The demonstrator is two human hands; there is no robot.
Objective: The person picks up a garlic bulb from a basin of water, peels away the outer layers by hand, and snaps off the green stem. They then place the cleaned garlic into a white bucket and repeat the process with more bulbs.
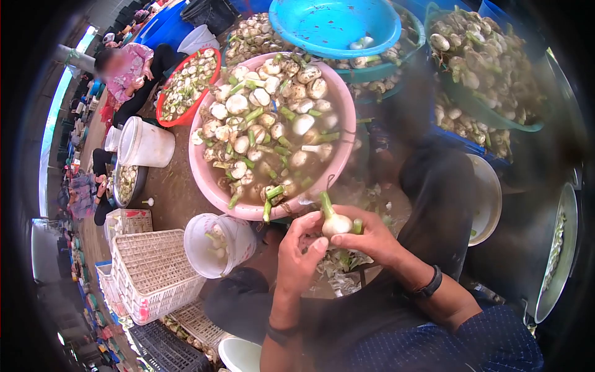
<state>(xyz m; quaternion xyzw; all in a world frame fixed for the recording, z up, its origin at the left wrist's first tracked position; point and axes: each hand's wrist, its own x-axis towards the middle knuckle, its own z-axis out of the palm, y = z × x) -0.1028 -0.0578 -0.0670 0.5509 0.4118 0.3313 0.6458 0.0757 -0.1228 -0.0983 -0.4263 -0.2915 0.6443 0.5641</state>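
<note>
A white garlic bulb [336,225] with a short green stem sits between my two hands above my lap. My left hand [299,251] is closed, its fingers and thumb pressed on the bulb's left side. On the other side, my right hand [367,235] also grips the bulb; a green stem end [357,226] pokes up beside its fingers, and what it belongs to is hidden. Just beyond my hands stands a pink basin [199,167] of murky water, heaped with muddy garlic bulbs [260,97]. Peelings [339,263] lie beneath my hands.
A white bucket [197,251] with a few bulbs stands left, beside white plastic crates [152,263]. Behind are a red basin [217,62] and a blue basin [334,25]. Garlic fills a green basket [527,127] at right. Other people [127,68] sit at far left.
</note>
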